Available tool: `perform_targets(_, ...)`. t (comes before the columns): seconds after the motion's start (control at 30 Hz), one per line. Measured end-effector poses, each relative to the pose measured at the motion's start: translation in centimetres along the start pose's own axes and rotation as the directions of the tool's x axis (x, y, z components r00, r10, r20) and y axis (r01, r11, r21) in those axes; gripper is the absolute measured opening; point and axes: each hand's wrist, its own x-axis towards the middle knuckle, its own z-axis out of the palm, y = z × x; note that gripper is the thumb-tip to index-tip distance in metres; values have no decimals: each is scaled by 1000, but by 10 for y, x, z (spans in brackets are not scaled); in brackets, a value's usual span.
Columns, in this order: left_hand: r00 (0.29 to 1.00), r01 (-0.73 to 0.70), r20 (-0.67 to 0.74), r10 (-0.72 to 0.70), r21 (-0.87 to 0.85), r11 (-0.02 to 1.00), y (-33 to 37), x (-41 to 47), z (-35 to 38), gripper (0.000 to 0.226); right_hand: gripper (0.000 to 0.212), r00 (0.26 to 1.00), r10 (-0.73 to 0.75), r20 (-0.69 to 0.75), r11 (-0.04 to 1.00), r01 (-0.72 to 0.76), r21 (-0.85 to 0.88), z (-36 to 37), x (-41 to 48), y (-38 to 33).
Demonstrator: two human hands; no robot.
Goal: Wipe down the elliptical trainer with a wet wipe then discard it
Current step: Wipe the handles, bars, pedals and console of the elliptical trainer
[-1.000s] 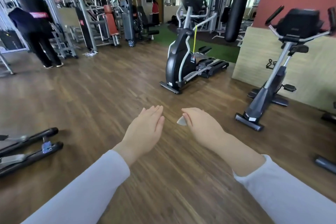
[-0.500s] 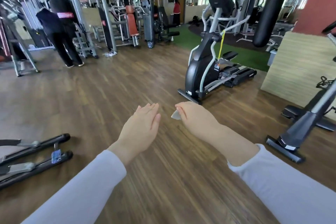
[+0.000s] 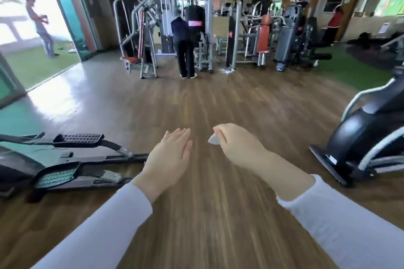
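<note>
My right hand (image 3: 238,146) grips a small white wet wipe (image 3: 213,139), whose corner sticks out past the curled fingers. Beside it my left hand (image 3: 169,157) is held flat with straight fingers and holds nothing. Both hands hover over the wooden floor. A black elliptical trainer (image 3: 369,135) stands at the right edge, partly cut off by the frame. The pedals and rails of another elliptical trainer (image 3: 72,159) lie low at the left.
Wooden floor (image 3: 207,102) stretches ahead. A person in black (image 3: 184,47) stands by the weight machines (image 3: 247,35) at the back. Another person (image 3: 40,26) stands outside an open doorway at far left. Green turf (image 3: 354,67) lies at back right.
The view has swung left: the black elliptical slid to the right edge and the doorway came into sight. The floor-level pedals are closer. My hands keep their pose, wipe still held.
</note>
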Motion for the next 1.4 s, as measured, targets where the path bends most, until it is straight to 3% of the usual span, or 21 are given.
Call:
perform_targets(0.27,940,313,-177,-292,104,944,-139,56,-53,44,39,927,-359,111,933,353,74,59,184,-102)
perform_targets(0.43,844,507,-276,-460,132,852,-234,54,-89,46,37,809,-573,134,820,564,98,116,272,-182)
perform_targets(0.63,737,651,-372,-564,165,741,-357,36,-133,47,38,675,-714,187,700,697,158,197,367,-294)
perform_targets(0.73,643,740,-444,-624,151,656,-418,25,-164,47,35,588,-786,193,617,768,173,229,409,-364)
perform_targets(1.07,352,923,-599,-719,93,374,-556,-28,-248,47,38,276,-943,184,328,865,380,325,463,-584)
perform_targets(1.4,124,992,-692,-711,91,85,-683,-98,-324,49,38,-36,-984,177,62,854,517,404,490,-779)
